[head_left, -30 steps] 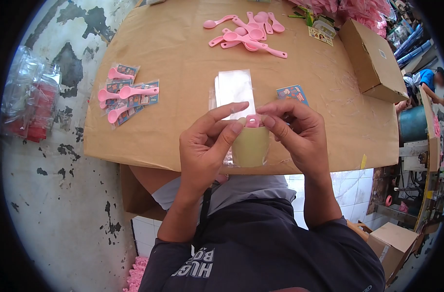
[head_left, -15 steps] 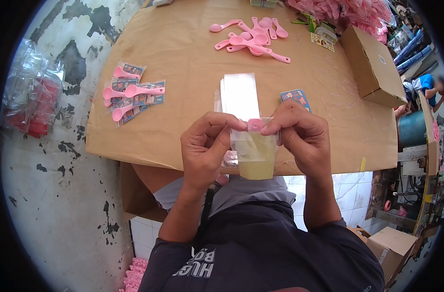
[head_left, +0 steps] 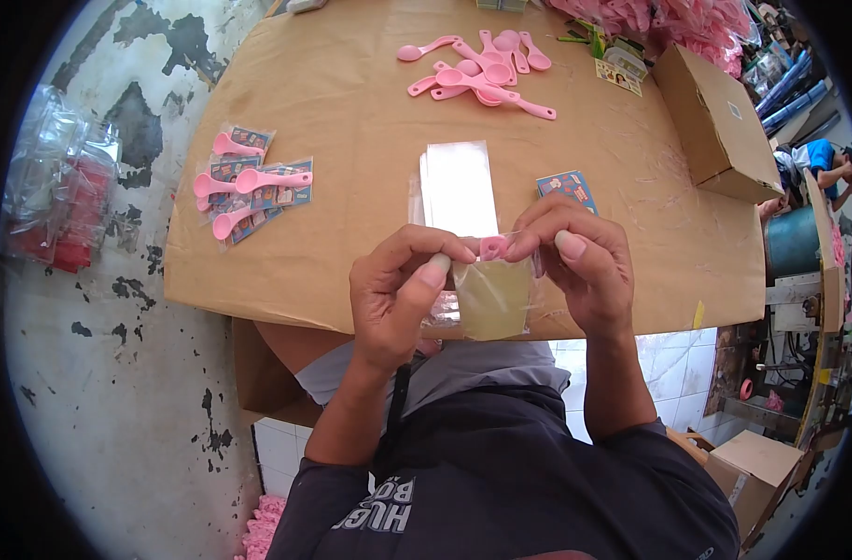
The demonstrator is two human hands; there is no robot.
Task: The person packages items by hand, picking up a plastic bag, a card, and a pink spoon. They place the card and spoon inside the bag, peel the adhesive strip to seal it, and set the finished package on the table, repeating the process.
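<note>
Over the table's near edge, my hands hold a small clear plastic bag (head_left: 501,322) with a pale yellowish card inside. A pink plastic piece (head_left: 492,247), which looks like a spoon's handle end, shows at the bag's top. My left hand (head_left: 398,294) is closed at the upper left corner, index fingertip beside the pink piece. On the other corner my right hand (head_left: 589,271) is closed too, its index fingertip touching the pink piece and its thumb raised. Just beyond lie a stack of clear bags (head_left: 459,191) and a small stack of blue printed cards (head_left: 568,189).
Several bagged pink spoons with cards (head_left: 281,180) lie at the left. Loose pink measuring spoons (head_left: 487,79) are heaped at the far side. A cardboard box (head_left: 715,126) stands at the right. Plastic bags (head_left: 62,177) hang on the left wall. Another person (head_left: 823,168) is at far right.
Both thumbs have lifted from the bag's face and now point upward. The bag has tilted slightly, and the pink piece has shifted a little within the top.
</note>
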